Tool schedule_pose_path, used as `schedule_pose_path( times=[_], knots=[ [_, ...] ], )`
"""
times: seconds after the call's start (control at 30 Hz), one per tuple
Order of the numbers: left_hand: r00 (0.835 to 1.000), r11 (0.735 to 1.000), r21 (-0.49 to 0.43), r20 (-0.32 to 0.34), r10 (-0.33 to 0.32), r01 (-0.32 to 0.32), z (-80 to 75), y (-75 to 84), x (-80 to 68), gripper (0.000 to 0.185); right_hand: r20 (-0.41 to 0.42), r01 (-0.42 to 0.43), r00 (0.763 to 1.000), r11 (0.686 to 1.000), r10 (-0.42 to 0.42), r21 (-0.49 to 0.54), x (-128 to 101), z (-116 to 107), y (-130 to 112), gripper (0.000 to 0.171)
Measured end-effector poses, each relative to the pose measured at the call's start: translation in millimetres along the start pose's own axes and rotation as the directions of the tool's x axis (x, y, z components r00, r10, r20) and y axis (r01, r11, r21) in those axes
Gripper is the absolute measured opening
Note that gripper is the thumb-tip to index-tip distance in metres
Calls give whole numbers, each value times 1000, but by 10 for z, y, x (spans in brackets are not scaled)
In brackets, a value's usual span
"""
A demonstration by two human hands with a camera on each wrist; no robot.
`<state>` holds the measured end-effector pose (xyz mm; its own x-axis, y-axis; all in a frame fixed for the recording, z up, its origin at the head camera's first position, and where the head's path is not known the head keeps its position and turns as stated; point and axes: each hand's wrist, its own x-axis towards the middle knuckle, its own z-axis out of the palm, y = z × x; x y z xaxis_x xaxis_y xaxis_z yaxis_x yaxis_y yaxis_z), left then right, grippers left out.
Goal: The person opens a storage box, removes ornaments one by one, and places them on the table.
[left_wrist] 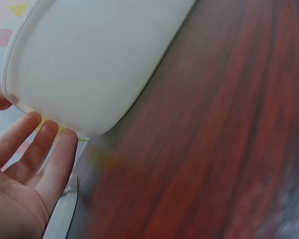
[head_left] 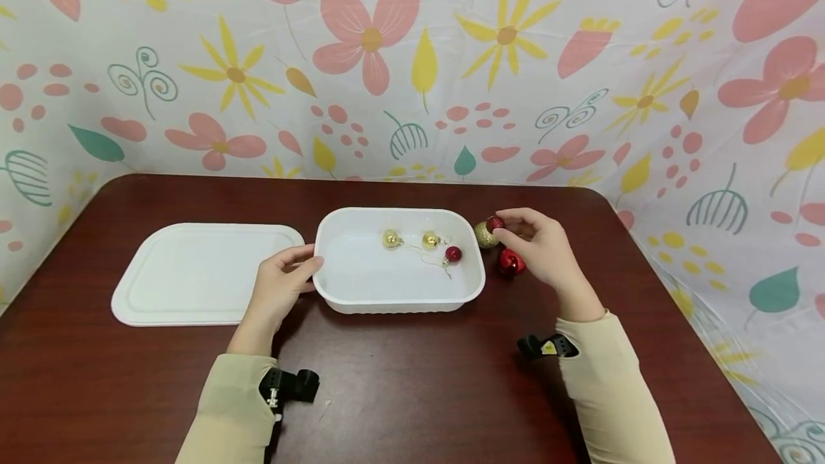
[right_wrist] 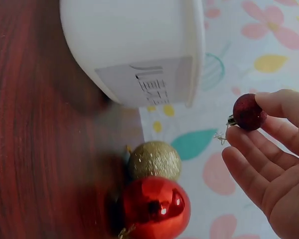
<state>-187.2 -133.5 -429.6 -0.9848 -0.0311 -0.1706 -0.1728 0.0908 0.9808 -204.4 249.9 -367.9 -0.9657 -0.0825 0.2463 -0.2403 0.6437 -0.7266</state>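
Between thumb and fingers, my right hand point(head_left: 544, 249) pinches a small dark red glitter bauble point(right_wrist: 249, 112) with a thin string hanging from its cap. It is held just right of a white plastic tub point(head_left: 374, 283), above the table. At the tub's left end, my left hand point(head_left: 278, 286) grips the rim, thumb on top and fingertips against the outer wall. Inside lie two small gold baubles, one left point(head_left: 390, 238) and one right point(head_left: 430, 240), and a dark red bauble point(head_left: 453, 254). A gold glitter bauble point(right_wrist: 155, 160) and a larger shiny red bauble point(right_wrist: 157, 206) rest under my right hand.
A white lid point(head_left: 193, 274) lies flat on the dark wooden table point(head_left: 412, 392), left of the tub. Behind and to the right hangs a flower-printed cloth point(head_left: 367, 120). The tub's right end carries a printed label point(right_wrist: 149, 82).
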Motion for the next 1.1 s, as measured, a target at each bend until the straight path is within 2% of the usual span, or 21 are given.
schedule_pose_path(
  times=[0.17,0.33,0.47,0.57,0.7,0.9,1.1],
  knots=[
    [1000,1000,-2,3,4,-4,14,-1,-4,38,-78,-23,997,999,25,22,-69,-73,119,30],
    [1000,1000,12,2,3,-3,19,-5,-11,38,-113,-56,992,998,58,22,-117,-133,235,31],
    [1000,999,35,-16,6,-6,3,15,-23,38,-114,-95,988,993,102,66,-112,-158,297,33],
    [999,999,49,-31,10,-8,0,43,-33,38,-116,-131,984,990,137,60,-104,-172,321,34],
    [999,999,41,-49,11,-9,14,71,-40,38,-110,-168,979,986,169,20,-101,-205,366,35],
    [996,1000,13,-84,15,-14,30,80,-40,36,-54,-190,980,981,189,-24,-98,-254,508,36],
    [994,999,19,-103,27,-25,48,86,-34,35,-35,-240,971,967,237,-82,-116,-289,629,33]
  ],
)
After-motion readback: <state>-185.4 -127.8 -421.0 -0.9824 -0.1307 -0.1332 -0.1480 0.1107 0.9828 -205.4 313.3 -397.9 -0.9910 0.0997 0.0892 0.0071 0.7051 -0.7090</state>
